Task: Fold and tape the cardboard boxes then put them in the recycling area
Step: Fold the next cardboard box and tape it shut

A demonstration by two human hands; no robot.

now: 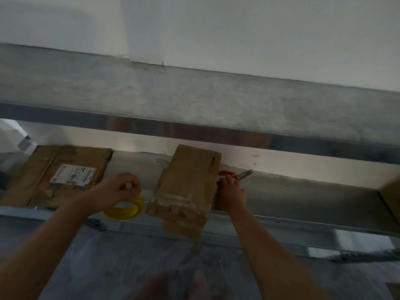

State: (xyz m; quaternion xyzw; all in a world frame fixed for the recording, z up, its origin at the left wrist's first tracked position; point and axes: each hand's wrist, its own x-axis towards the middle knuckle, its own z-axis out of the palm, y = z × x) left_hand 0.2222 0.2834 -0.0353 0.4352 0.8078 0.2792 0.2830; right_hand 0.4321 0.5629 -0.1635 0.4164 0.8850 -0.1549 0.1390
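Centre frame, the folded box (188, 187) lies on a shelf (303, 195). The left hand (123, 187) grips a yellow tape roll (126, 210) beside it. The right hand (230, 191) touches orange-handled scissors (237, 175), its grip unclear.

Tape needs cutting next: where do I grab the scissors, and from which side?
Take the scissors by the orange handles, which lie beside the folded box's right edge. The blades point right and the wall is close behind, so come from the near side, where the right hand is.
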